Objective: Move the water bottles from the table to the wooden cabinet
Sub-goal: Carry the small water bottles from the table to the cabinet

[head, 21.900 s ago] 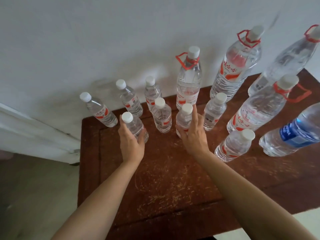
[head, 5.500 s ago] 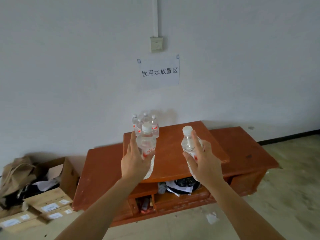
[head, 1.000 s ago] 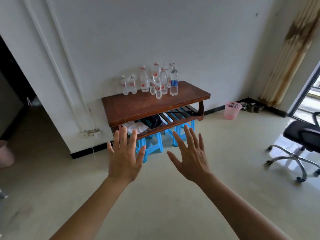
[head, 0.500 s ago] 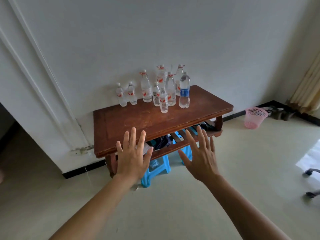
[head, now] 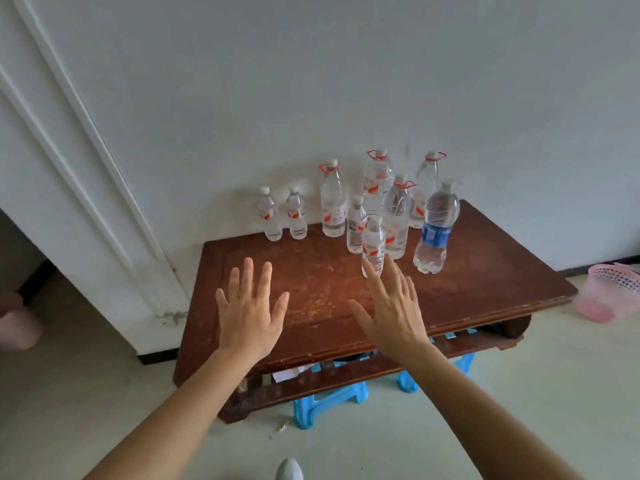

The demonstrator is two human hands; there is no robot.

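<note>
One sm. bottle by R fingertips (upright)

The table was reddish-brown with pale scuffs. The water bottles were clear, white caps, red labels, though one bottle had a blue label. Stools were bright blue, basket pink.

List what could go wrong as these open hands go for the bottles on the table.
The right hand is nearest the front small bottle, which stands close before taller bottles; a careless grab might topple them. The left hand has only two small bottles far back by the wall, a long reach.
</note>
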